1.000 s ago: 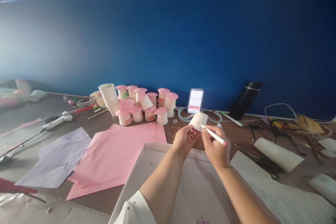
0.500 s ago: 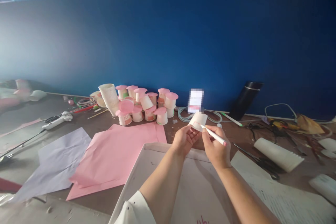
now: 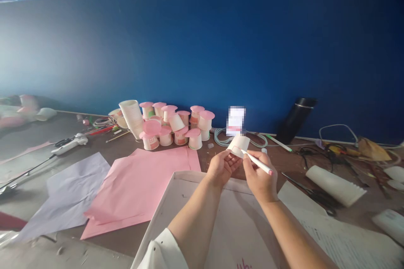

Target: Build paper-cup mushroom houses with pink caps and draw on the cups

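A small white paper cup (image 3: 240,143) is held above the far edge of a white box lid (image 3: 202,218). My left hand (image 3: 222,165) is closed round the cup's lower left side, fingers curled beneath it. In my right hand (image 3: 261,176) a white marker pen (image 3: 259,164) with a pinkish-red end is pinched, its tip touching the cup's side. A faint reddish line runs on the cup near that tip. Beyond the pink paper (image 3: 142,185), several paper cups with pink round tops (image 3: 194,133) stand grouped, some with red windows drawn on.
A leaning stack of white cups (image 3: 130,117) is at the back left. Behind my hands are a coiled pale cable (image 3: 221,138) and a green-tipped pen (image 3: 279,143). A black bottle (image 3: 296,119), scissors (image 3: 318,201), another cup stack (image 3: 335,185) and a printed sheet (image 3: 350,239) lie rightward.
Both hands stay almost in place. The reddish line on the cup looks slightly longer, and the view has shifted very slightly.
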The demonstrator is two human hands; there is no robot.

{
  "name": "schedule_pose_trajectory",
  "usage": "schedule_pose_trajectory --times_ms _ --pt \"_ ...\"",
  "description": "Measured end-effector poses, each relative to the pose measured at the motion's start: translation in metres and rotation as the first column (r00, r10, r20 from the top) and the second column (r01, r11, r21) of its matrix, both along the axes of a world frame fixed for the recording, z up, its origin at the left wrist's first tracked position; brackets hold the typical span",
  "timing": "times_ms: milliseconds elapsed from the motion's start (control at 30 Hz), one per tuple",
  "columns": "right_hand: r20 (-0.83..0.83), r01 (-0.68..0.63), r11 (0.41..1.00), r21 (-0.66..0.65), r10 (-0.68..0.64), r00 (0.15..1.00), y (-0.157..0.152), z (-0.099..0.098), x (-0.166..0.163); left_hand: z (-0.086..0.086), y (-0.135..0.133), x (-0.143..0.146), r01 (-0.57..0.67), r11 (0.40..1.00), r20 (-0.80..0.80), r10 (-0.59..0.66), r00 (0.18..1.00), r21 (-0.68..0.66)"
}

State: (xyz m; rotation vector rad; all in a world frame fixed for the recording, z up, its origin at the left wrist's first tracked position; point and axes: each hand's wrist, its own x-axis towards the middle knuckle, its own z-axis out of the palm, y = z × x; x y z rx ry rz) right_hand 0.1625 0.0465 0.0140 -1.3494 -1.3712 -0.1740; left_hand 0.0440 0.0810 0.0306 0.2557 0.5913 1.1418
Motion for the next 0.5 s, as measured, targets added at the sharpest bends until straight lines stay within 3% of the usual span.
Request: schedule_pose_trajectory --times_ms 500 --pt "-0.008 0.0 1.0 -0.014 0.0 1.0 0.0003 -0.0009 0.0001 -0.003 0.0021 -0.001 -0.01 1.0 0.028 0.01 1.0 0.007"
